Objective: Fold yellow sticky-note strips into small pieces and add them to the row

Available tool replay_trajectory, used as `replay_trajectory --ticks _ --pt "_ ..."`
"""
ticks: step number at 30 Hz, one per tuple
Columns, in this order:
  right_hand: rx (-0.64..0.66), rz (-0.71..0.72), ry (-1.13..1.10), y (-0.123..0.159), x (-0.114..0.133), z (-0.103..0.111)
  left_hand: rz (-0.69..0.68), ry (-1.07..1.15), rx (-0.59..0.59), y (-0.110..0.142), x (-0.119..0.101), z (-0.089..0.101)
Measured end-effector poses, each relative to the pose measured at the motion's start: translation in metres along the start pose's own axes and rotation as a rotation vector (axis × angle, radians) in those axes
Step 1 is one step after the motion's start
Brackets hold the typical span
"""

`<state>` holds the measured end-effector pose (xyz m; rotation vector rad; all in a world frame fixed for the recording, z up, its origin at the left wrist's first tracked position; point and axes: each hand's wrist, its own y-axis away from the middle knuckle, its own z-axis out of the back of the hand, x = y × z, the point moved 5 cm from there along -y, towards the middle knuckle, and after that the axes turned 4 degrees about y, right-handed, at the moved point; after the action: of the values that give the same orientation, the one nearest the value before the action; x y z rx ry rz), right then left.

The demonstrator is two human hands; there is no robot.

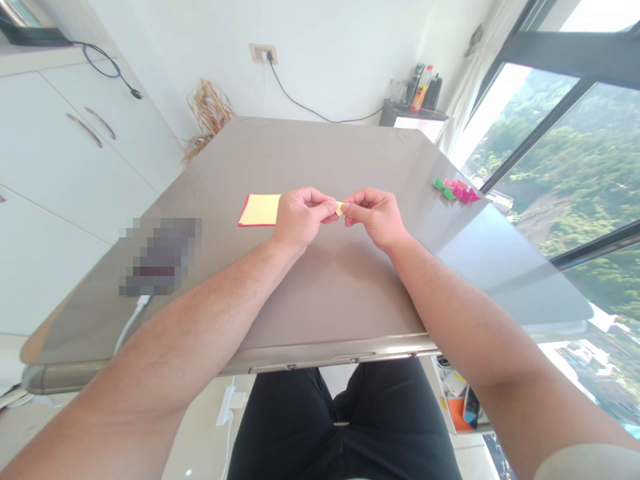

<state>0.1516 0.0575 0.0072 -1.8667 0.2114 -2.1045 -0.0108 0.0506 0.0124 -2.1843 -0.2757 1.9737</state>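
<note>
- Wall [340,40]: plain white, wall socket [255,53] with plugs in it, black cord [300,106] trailing to the right.
- Left: white cabinet [45,140], slim curved handles.
- Far left corner of table: dried stalks [207,107], straw-coloured.
- Table [340,157]: grey-brown, smooth, glossy, angled far corners.
- Far right: small cabinet [430,117], dark top, bottles [421,90] on it.
- Right: large window [540,83], dark frame, white curtain [463,93] beside it, green trees [600,127] outside.
- Floor [200,433]: pale.
- Light: bright daylight, sheen on table's right side.
</note>
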Motion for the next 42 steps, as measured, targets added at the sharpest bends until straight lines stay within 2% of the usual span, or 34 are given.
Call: replay_trajectory --ticks 4,10,16,22,30,36,42 --pt "-0.014 0.019 0.026 0.0 0.001 -0.001 0.002 0.008 0.02 0.0 0.002 -0.001" --pt "-0.076 0.022 0.164 0.003 0.006 -0.004 -0.068 -0.093 0.065 -0.002 0.002 -0.002" --pt "-0.092 0.013 0.265 0.005 0.008 -0.005 -0.098 -0.207 0.023 -0.005 0.003 0.002" --pt "-0.128 0.041 0.359 0.007 0.012 -0.005 -0.124 -0.223 0.018 -0.004 0.007 0.0" --pt "-0.146 -0.064 0.238 0.004 0.006 -0.002 -0.09 -0.166 -0.03 -0.007 0.011 0.002" --pt "-0.156 -0.031 0.238 0.005 0.009 0.001 -0.052 -0.12 0.078 -0.009 0.015 0.002" --pt "-0.125 -0.009 0.274 0.008 0.013 -0.003 -0.092 -0.207 0.085 -0.009 0.01 0.005"
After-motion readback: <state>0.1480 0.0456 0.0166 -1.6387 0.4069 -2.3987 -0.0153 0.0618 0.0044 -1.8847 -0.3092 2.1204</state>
